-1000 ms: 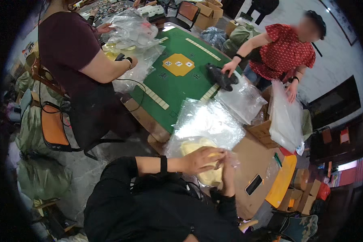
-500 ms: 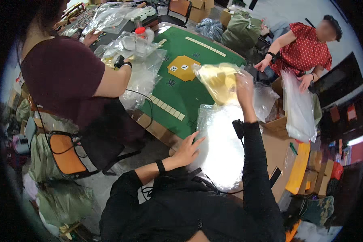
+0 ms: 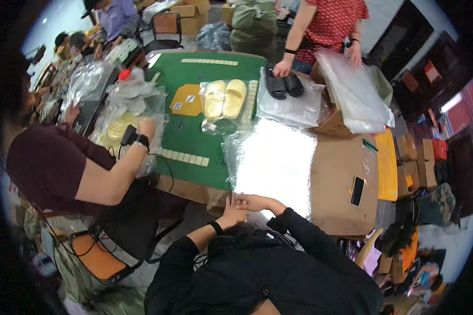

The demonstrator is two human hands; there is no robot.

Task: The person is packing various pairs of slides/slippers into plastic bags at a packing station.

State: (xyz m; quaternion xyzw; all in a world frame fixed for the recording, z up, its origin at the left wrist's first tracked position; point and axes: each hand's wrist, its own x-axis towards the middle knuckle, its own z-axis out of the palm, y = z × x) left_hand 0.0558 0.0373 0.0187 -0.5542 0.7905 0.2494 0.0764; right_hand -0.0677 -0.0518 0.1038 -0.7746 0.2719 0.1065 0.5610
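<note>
Two hands of ours meet close in front of our body, the left hand (image 3: 234, 214) coming up from below and the right hand (image 3: 261, 203) lying crosswise toward it, fingertips bunched together at the near left corner of the stack of clear bags (image 3: 273, 163). We see bent fingers, but cannot tell of either hand whether it pinches a film of plastic or only rests against it. From that corner the stack spreads ahead and to the right across the bench (image 3: 335, 210), its longer side seemingly running away from us; the left hand sits at the corner, so the right hand is nearer the stack's middle. A phone (image 3: 357, 190) lies well to the right. Beyond the stack, slightly left and well apart from both hands, a bagged pair of yellow slippers (image 3: 231, 102) rests on the green mat (image 3: 186, 134), long axes running away from us. Farther right, a co-worker's hand (image 3: 283, 68) is on black slippers (image 3: 277, 86).
</note>
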